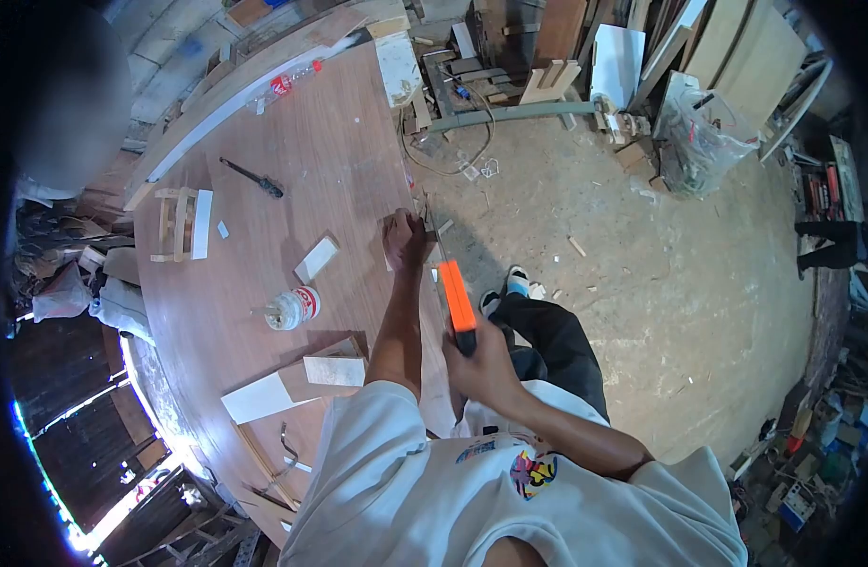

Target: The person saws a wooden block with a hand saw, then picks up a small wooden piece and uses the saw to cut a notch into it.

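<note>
My right hand (483,367) is wrapped round the black end of a hand saw's orange handle (457,295). The thin saw blade (442,244) runs away from me, just past the table's right edge. Close to the left of the blade, my left hand (406,238) is closed at that edge, gripping a small piece of wood (431,249) that is mostly hidden under the fingers. On the table (254,246), a white-faced wood block (317,259) lies left of my left forearm. Nearby is a clear plastic bottle (292,309) with a red label.
White-faced boards (335,369) lie beside my left elbow. Farther off are a screwdriver (252,178), a small wooden frame (176,225) and another bottle (283,85). Scraps litter the floor (633,274) to the right. A plastic bag (703,146) stands by leaning boards (751,66).
</note>
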The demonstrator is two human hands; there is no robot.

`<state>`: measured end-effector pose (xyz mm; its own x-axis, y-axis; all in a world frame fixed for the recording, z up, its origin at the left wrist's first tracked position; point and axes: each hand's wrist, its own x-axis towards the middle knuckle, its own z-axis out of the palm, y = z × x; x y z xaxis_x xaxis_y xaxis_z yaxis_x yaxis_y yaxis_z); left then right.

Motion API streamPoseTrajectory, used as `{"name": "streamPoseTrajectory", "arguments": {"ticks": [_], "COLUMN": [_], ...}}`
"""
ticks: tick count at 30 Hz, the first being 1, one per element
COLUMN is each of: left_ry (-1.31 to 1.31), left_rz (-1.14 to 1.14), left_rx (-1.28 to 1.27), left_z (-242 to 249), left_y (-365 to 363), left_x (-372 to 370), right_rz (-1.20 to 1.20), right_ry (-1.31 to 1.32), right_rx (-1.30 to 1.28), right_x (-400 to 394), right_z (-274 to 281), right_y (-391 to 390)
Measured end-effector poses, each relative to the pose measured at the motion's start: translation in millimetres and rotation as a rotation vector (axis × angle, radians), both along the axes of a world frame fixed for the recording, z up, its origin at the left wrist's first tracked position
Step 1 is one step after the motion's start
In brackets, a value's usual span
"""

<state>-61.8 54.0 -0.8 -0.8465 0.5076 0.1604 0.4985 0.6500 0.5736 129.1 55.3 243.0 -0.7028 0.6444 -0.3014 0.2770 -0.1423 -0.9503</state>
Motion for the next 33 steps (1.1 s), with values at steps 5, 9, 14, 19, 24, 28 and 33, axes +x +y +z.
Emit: {"name": "streamPoseTrajectory", "arguments": {"ticks": [5,9,14,19,24,28,33], "left_ry": [0.002,-0.170,-0.111,-0.061,-0.175,-0.021,-0.119], "left_rz": [0.019,0.044,0.005,0.013,0.028,0.034,0.046], "left_rx": [-0.019,-0.036,-0.077,-0.016,-0.062,-0.014,-0.033], "left_z": [12,20,17,6,13,-1,6], "left_y": [5,5,4,5,2,3,1], "left_x": [6,1,4,-1,6,-1,4], "right_rz": [-0.005,0.017,-0.034,0.012,-0.004,-0.001,-0.010], "right_ry": [0.041,-0.007,0.066,-0.085,0.037,-0.042,0.054], "right_rx": [0.136,0.042,0.124,0.050,0.116,0.032,0.066], "right_x": [4,-14,11,-18,10,-15,19], "right_z": [-42,-38,-21,-61,-30,-61,-14], "right_y": [-6,3,-15,13,-9,6,-15]}}
